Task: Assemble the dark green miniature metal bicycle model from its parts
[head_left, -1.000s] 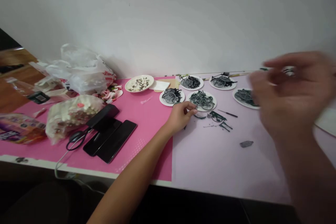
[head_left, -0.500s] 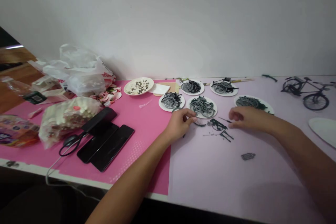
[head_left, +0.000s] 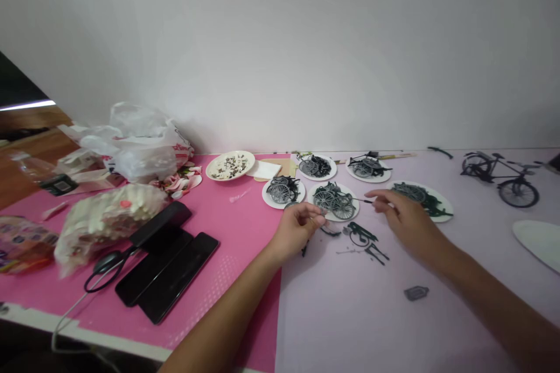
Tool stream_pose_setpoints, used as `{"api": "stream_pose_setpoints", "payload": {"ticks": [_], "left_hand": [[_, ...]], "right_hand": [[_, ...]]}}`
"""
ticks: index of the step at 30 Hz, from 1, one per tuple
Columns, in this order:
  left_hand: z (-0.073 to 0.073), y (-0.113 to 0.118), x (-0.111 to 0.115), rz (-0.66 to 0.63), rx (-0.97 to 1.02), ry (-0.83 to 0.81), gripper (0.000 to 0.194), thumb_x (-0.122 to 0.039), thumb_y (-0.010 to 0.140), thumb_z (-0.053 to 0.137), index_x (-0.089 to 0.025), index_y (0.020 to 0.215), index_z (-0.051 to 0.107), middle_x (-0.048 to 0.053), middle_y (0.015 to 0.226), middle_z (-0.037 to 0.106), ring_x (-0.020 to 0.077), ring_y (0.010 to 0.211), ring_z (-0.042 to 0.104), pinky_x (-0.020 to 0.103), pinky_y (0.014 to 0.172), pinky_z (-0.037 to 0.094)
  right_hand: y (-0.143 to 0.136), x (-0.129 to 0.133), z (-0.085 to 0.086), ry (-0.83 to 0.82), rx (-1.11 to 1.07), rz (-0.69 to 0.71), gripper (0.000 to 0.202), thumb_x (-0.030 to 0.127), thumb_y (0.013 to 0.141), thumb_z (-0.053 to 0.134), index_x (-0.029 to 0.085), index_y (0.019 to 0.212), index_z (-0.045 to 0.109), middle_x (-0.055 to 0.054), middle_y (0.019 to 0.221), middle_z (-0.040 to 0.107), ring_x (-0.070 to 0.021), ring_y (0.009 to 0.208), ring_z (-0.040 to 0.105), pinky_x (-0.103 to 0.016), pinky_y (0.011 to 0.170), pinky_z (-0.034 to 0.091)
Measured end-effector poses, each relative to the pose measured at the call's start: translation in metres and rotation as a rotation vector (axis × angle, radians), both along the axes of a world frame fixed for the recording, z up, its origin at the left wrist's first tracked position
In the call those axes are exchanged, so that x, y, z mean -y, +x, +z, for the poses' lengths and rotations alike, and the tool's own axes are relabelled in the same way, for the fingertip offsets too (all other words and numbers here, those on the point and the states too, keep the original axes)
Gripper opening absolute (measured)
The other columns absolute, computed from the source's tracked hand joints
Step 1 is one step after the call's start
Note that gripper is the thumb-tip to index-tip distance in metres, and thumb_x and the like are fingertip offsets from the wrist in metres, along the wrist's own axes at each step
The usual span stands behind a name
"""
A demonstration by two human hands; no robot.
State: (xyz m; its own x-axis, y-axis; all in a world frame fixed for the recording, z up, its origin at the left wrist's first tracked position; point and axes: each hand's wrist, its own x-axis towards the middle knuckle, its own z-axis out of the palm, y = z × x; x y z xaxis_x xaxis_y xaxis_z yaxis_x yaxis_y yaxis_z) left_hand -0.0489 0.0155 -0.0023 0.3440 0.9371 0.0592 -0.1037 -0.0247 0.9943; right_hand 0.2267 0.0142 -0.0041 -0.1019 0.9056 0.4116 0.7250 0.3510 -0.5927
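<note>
My left hand (head_left: 298, 228) is closed in a pinch beside the middle plate. Whatever lies between its thumb and fingers is too small to make out. To its right, my right hand (head_left: 405, 214) pinches a thin dark rod (head_left: 364, 200) whose tip points left over the plate rim. Between and below the hands lie small dark-green plastic bicycle parts (head_left: 362, 233), among them a frame piece and a ring. A forked part (head_left: 376, 253) lies just nearer to me. Spoked grey wheels (head_left: 333, 201) heap on the plate behind the hands.
More plates of parts stand along the back, one a white plate (head_left: 444, 217) at right. An assembled model bicycle (head_left: 501, 178) stands far right. A grey flat piece (head_left: 416, 292) lies nearer. On the pink side are a black phone stand (head_left: 166, 268), plastic bags (head_left: 144, 145) and a cream plate (head_left: 230, 176).
The view has tilted up, so the table sits lower in the picture. My right hand has lifted the thin rod up and left toward the middle plate; my left hand stays pinched.
</note>
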Motion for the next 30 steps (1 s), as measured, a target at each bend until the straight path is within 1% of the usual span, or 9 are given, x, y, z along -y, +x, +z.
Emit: {"api": "stream_pose_setpoints", "payload": {"ticks": [2,3,5,8,12,16,20,24,30], "left_hand": [[0.001,0.001,0.000,-0.013,0.036,-0.027,0.065,-0.065,0.065,0.089,-0.012,0.094,0.067,0.000,0.072,0.064,0.0038,0.049,0.038,0.022,0.049,0.029],[0.002,0.001,0.001,-0.020,0.048,-0.038,0.066,-0.067,0.064,0.088,-0.012,0.095,0.068,-0.001,0.071,0.063,0.0037,0.048,0.038,0.022,0.049,0.029],[0.003,0.001,0.001,-0.033,0.062,-0.051,0.068,-0.068,0.065,0.087,-0.011,0.097,0.070,-0.001,0.073,0.062,0.0037,0.049,0.037,0.023,0.050,0.029],[0.004,0.000,0.002,-0.049,0.067,-0.064,0.068,-0.069,0.067,0.086,-0.011,0.100,0.072,0.000,0.076,0.064,0.0036,0.049,0.037,0.024,0.050,0.029],[0.003,0.000,0.002,-0.082,0.024,-0.062,0.070,-0.071,0.068,0.084,-0.011,0.103,0.072,-0.001,0.072,0.061,0.0042,0.049,0.036,0.023,0.051,0.026],[0.001,0.001,0.002,-0.129,0.005,-0.065,0.068,-0.071,0.068,0.084,-0.013,0.099,0.071,0.000,0.073,0.063,0.0048,0.050,0.038,0.023,0.051,0.027],[0.002,0.000,0.002,-0.148,-0.004,-0.047,0.065,-0.070,0.069,0.084,-0.013,0.096,0.069,0.001,0.075,0.065,0.0054,0.051,0.041,0.023,0.051,0.030],[0.006,-0.001,0.004,-0.172,0.004,-0.053,0.061,-0.067,0.070,0.085,-0.013,0.094,0.069,0.002,0.078,0.067,0.0049,0.051,0.041,0.023,0.052,0.032],[0.008,-0.001,0.005,-0.164,0.004,-0.068,0.057,-0.064,0.070,0.087,-0.014,0.091,0.068,0.001,0.073,0.067,0.0053,0.051,0.042,0.022,0.051,0.031]], "right_hand": [[-0.019,0.007,0.000,0.117,-0.086,0.042,0.028,0.036,0.104,0.049,0.024,0.110,0.073,-0.009,0.104,0.072,-0.0255,0.095,0.068,-0.035,0.076,0.053],[-0.028,0.011,-0.001,0.143,-0.127,0.055,0.029,0.040,0.105,0.049,0.025,0.108,0.074,-0.009,0.103,0.071,-0.0252,0.094,0.068,-0.034,0.072,0.053],[-0.042,0.018,-0.003,0.153,-0.201,0.103,0.031,0.044,0.106,0.049,0.026,0.108,0.075,-0.009,0.100,0.068,-0.0236,0.090,0.067,-0.032,0.066,0.054],[-0.053,0.024,-0.007,0.191,-0.270,0.158,0.025,0.043,0.104,0.058,0.026,0.105,0.076,-0.008,0.094,0.065,-0.0221,0.085,0.065,-0.031,0.065,0.056],[-0.054,0.025,-0.010,0.220,-0.289,0.167,0.020,0.041,0.101,0.063,0.026,0.101,0.077,-0.008,0.093,0.065,-0.0207,0.081,0.065,-0.029,0.060,0.056],[-0.057,0.027,-0.009,0.222,-0.303,0.169,0.021,0.041,0.100,0.064,0.025,0.100,0.077,-0.007,0.093,0.065,-0.0197,0.075,0.065,-0.029,0.056,0.056],[-0.061,0.029,-0.007,0.258,-0.302,0.176,0.018,0.037,0.100,0.064,0.025,0.098,0.077,-0.007,0.091,0.065,-0.0190,0.075,0.064,-0.028,0.057,0.055],[-0.062,0.030,-0.008,0.255,-0.309,0.166,0.018,0.037,0.101,0.063,0.025,0.099,0.077,-0.007,0.092,0.065,-0.0191,0.076,0.064,-0.030,0.061,0.056],[-0.061,0.031,-0.007,0.245,-0.306,0.183,0.019,0.038,0.101,0.063,0.025,0.099,0.077,-0.007,0.091,0.065,-0.0187,0.073,0.064,-0.029,0.057,0.054]]}}
